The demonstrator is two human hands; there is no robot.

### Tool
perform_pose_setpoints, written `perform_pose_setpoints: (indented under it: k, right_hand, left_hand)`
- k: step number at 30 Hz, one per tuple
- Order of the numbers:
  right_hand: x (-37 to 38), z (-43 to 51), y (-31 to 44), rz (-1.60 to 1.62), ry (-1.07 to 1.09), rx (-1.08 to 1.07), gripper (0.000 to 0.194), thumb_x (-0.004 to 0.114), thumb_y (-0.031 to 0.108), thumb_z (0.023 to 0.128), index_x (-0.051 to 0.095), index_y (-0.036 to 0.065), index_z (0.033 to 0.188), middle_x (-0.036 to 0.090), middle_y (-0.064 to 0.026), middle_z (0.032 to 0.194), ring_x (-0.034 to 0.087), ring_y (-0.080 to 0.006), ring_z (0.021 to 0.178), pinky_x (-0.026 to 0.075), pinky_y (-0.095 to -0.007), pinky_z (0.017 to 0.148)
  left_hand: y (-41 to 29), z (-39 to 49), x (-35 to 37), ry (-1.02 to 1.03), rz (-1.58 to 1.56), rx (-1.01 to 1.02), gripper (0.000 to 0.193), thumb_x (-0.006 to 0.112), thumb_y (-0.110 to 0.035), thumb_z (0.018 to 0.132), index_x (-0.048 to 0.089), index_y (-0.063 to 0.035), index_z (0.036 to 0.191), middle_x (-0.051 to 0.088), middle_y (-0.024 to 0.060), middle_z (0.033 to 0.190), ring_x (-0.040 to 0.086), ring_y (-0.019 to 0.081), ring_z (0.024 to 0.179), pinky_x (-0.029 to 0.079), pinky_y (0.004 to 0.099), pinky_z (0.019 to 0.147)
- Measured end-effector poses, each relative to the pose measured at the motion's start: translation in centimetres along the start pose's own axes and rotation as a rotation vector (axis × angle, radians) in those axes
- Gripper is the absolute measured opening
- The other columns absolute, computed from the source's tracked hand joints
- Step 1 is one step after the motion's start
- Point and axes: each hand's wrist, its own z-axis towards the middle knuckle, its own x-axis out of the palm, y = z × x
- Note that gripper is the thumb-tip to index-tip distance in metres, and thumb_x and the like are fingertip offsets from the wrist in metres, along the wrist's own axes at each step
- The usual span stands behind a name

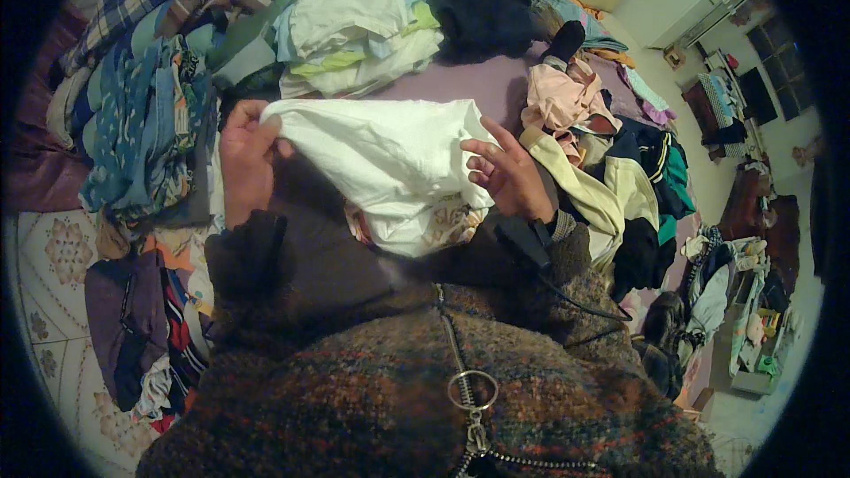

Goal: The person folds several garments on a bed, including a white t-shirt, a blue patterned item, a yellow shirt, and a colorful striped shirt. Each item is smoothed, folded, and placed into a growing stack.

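A white cloth garment (392,153) with brown printed lettering near its lower edge is spread in front of my body. The fingers and thumb of my left hand (251,159) pinch its upper left corner. At its right edge is my right hand (508,169), with the fingers apart and the fingertips by the fabric; whether they grip it is not clear. Just beyond lies a stack of folded white, pale blue and lime garments (358,26) on a mauve cover (458,86).
Piled clothes (146,119) lie at the left, above a patterned tile floor (60,279). Dark clothing (471,0) is heaped beyond. Pink garments (564,96) and a pale yellow garment (617,192) lie at the right, and a cable (584,309) hangs from my right wrist.
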Motion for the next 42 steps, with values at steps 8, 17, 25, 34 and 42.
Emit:
perform_pose_setpoints:
  k: [8, 17, 25, 34, 42]
  right_hand:
    - [-3.8, 0.6, -2.0, -0.423, -0.269, 0.037, 0.043, 0.056, 0.015, 0.084, 0.041, 0.004, 0.123, 0.054, -0.0082, 0.110, 0.052, -0.0129, 0.095, 0.043, -0.0253, 0.077]
    - [-7.7, 1.5, -4.5, -1.122, -0.260, -0.262, 0.052, 0.071, 0.018, 0.066, 0.052, 0.000, 0.111, 0.059, -0.0148, 0.098, 0.057, -0.0251, 0.088, 0.046, -0.0331, 0.077]
    - [-6.4, 2.0, -4.3, -1.440, -0.259, -0.135, 0.033, 0.062, 0.018, 0.072, 0.059, 0.002, 0.100, 0.061, -0.0183, 0.081, 0.061, -0.0274, 0.072, 0.047, -0.0349, 0.063]
    - [-3.1, 0.5, 3.3, -0.698, -0.294, -0.473, 0.018, 0.055, 0.006, 0.082, 0.056, 0.001, 0.100, 0.058, -0.0011, 0.089, 0.053, -0.0095, 0.081, 0.043, -0.0241, 0.073]
    - [2.8, -3.2, 14.2, -0.774, -0.229, -0.982, 0.017, 0.053, 0.003, 0.082, 0.057, 0.001, 0.099, 0.059, -0.0072, 0.098, 0.053, -0.0146, 0.091, 0.040, -0.0263, 0.083]
  left_hand:
    - [3.5, 1.5, -5.3, -0.019, 0.311, -0.166, 0.029, 0.053, -0.007, 0.078, 0.050, -0.0006, 0.106, 0.054, 0.0093, 0.093, 0.051, 0.0132, 0.066, 0.043, 0.0238, 0.061]
    - [8.4, 1.6, -1.4, 0.306, 0.624, 0.118, 0.051, 0.060, 0.000, 0.069, 0.049, -0.0063, 0.118, 0.052, 0.0104, 0.116, 0.050, 0.0225, 0.106, 0.038, 0.0314, 0.092]
    - [13.6, 0.3, 2.6, 0.547, 0.801, 0.137, 0.035, 0.064, -0.011, 0.067, 0.059, -0.0036, 0.100, 0.058, 0.0117, 0.102, 0.055, 0.0221, 0.096, 0.043, 0.0310, 0.083]
    - [4.1, 2.4, 2.2, 0.181, 0.415, 0.150, 0.019, 0.058, -0.003, 0.073, 0.061, -0.0037, 0.092, 0.058, 0.0012, 0.074, 0.051, 0.0099, 0.067, 0.043, 0.0239, 0.062]
    - [-9.1, 1.9, 0.0, -0.123, 0.518, 0.510, 0.018, 0.053, -0.001, 0.078, 0.057, -0.0035, 0.096, 0.056, 0.0008, 0.085, 0.051, 0.0092, 0.077, 0.041, 0.0220, 0.070]
